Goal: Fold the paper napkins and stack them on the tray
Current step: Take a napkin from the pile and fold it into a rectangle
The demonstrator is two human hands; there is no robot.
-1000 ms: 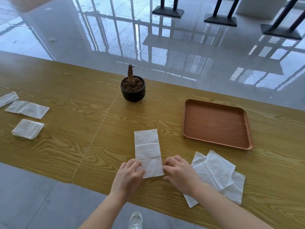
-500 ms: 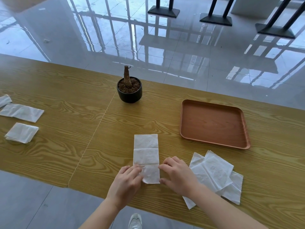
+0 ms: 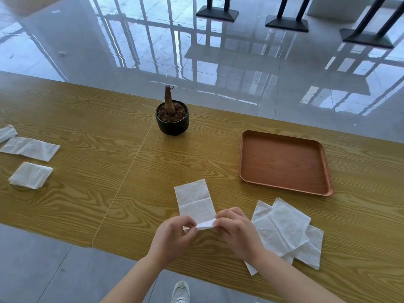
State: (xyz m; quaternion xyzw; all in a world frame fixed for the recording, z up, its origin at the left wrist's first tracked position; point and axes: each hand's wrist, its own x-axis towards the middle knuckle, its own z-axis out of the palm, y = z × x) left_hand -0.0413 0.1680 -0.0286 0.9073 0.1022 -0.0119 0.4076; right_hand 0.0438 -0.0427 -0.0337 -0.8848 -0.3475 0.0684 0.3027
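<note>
Now both hands pinch napkin [image 3: 195,202] near end (lifted off table [image 3: 87,171]): left hand [image 3: 175,237]; right hand [image 3: 236,232]; tray [image 3: 284,186] bare.

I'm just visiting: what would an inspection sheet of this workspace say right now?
Surface: wooden table, seam across it.
Job's things: napkin, near edge lifted; tray holds no napkins; napkin pile beside the right hand; spare napkins far left.
Clutter: plant pot.
Hands: left hand and right hand both pinch the napkin's near edge.
Cables: nothing seen.
Surroundings: glossy floor, black stand bases, a shoe.
</note>
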